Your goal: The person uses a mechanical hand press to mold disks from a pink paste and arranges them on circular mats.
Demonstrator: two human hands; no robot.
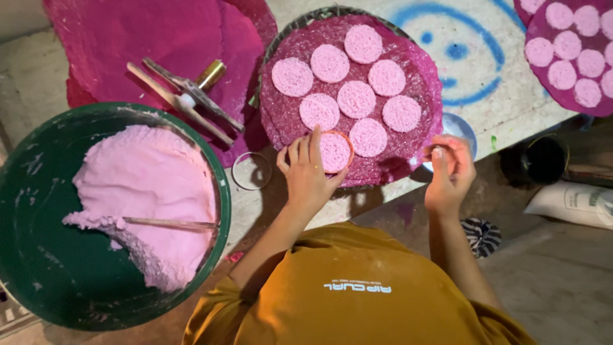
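Left hand [306, 172] pressing orange ring mould [334, 152] onto magenta round sheet [408, 144] at frame centre, right hand [450, 172] pinching something unclear; risk: mould shifting, smearing neighbouring pink paste disc [368, 137].

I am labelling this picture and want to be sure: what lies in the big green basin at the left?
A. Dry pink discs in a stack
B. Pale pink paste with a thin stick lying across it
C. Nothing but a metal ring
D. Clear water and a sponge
B: the green basin holds a mound of pale pink paste, and a thin wooden stick lies across it.
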